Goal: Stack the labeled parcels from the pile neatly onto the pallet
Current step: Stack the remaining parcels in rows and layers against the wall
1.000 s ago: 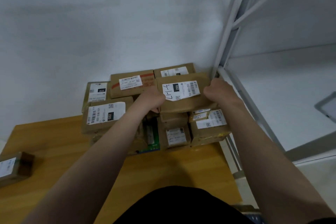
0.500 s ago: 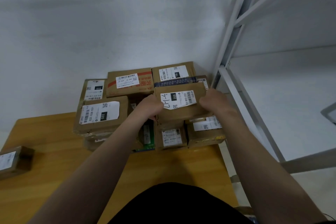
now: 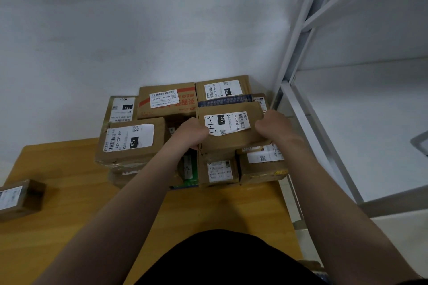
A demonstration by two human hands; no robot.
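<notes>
Gripping from both sides, my two hands hold one brown parcel (image 3: 231,142) at the top front of the stack: the left hand (image 3: 193,133) curls round its left edge and the right hand (image 3: 273,126) curls round its right edge, knuckles toward me. Its white label faces up, printed 032, with a handwritten mark at the left end. The parcel sits over two lower boxes at the front, a small labelled box (image 3: 218,170) and a wider box (image 3: 262,166) to its right. I cannot tell whether it rests on them or is just clear of them. Directly behind it lies a parcel marked 051 (image 3: 222,89), and left of that a parcel with red print (image 3: 166,99). Further left stands a narrow parcel marked 010 (image 3: 120,109), and in front of it a second 032 parcel (image 3: 129,143) lies on top of the left column. Between the columns, below my left wrist, a green-edged item (image 3: 190,171) shows in the gap. The whole stack stands on a wooden platform (image 3: 69,210), pushed against the pale wall (image 3: 139,30). One more labelled parcel (image 3: 18,199) lies alone at the platform's left edge, well apart from the stack. A white metal rack (image 3: 298,30) rises just beside the stack on the right. A black garment (image 3: 222,259) fills the bottom of my view.
</notes>
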